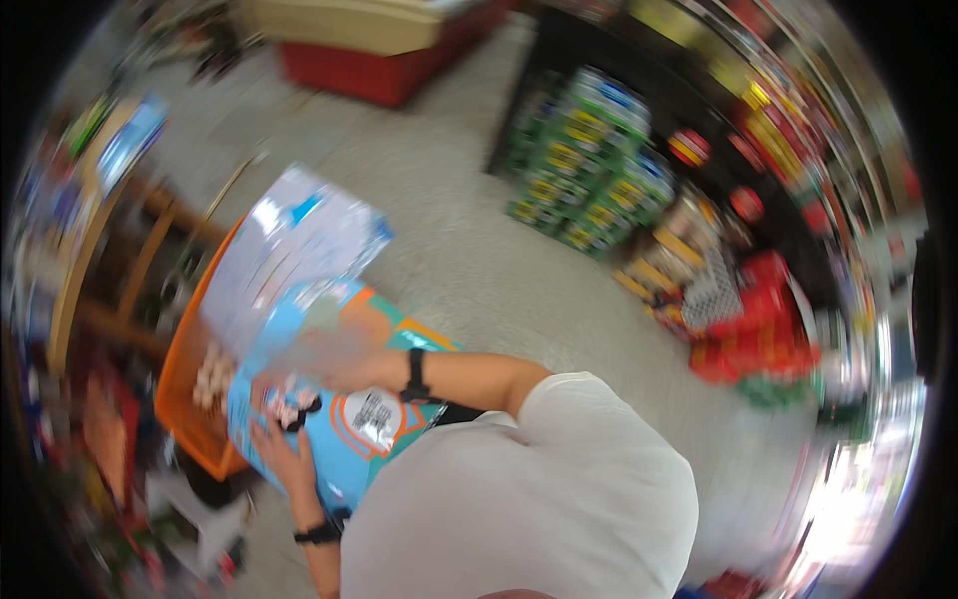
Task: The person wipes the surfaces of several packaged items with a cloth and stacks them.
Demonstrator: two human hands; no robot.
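A glossy blue plastic package [329, 457] with orange and green parts and a printed cartoon lies against the front of my body, over the side of an orange plastic crate [176, 374]. Spread on its near left part is my left hand [284, 457], fingers apart. My right hand [322, 356] is blurred by motion above the package's upper part; whether its fingers grip anything is not plain. A whitish plastic-wrapped package [292, 247] rests on the crate's far end, beside the blue one. Small pale round items [213, 378] show inside the crate.
Wooden shelving [90, 239] with goods stands left of the crate. Green multipacks [584, 165] are stacked on the floor by a dark shelf unit on the right, near red bags [763, 322]. A red and cream cabinet [352, 67] stands at the far side.
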